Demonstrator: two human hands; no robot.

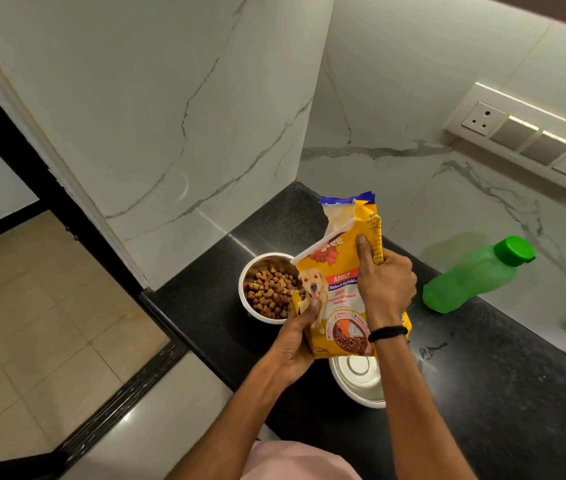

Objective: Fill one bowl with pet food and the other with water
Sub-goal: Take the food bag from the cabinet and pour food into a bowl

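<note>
The yellow printed pet-food bag [340, 285] is held roughly upright over the black speckled stone surface [482, 375], its torn top gaping at twelve o'clock. The left hand [295, 337] pinches the bag's lower edge at seven o'clock, thumb on the front. The right hand [387, 282] is curled round its side at three o'clock.

The round steel bowl [253, 311] at ten o'clock from the bag already holds brown kibble [269, 291]. The second, empty steel bowl [357, 379] sits at six o'clock, partly hidden under the bag's base.

The food half looks done, so the risks lie in putting the bag away:
- The mouth is unsealed, so any tip forward would likely shed kibble onto the surface or into the bowl meant for water.
- Lowering the bag straight down could land it on the empty bowl's rim and topple it.
- The filled bowl sits near the surface's edge, where a brush from the bag could push it off.

The translucent green plastic bottle [472, 275] at three o'clock is capped; I cannot tell whether it stands or lies.
</note>
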